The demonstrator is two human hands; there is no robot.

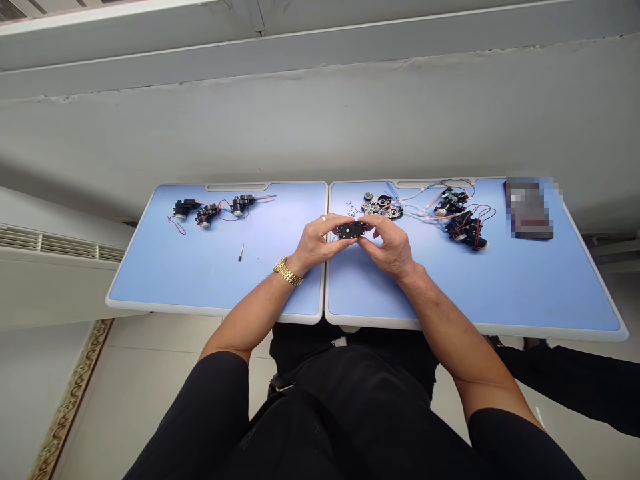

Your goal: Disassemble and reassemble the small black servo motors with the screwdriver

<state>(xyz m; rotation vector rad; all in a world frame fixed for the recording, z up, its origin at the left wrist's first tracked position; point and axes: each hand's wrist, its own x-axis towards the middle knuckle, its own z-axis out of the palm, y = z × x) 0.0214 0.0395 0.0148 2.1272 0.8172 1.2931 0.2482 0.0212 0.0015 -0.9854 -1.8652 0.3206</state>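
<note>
Between both hands point(317, 241) sits a black assembly point(350, 231).

Black short sleeves point(213, 400), gold link watch point(289, 271), ring point(323, 218)

Left hand point(316, 241), right hand point(393, 247) close; fingers point(376, 221) apparently pinched.

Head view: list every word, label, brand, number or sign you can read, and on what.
No readable text anywhere.
Held black plastic part: any markings too small to read.
Gold metal wristwatch: any markings too small.
Dark rectangular object: blurred by pixelation, unreadable.
</note>
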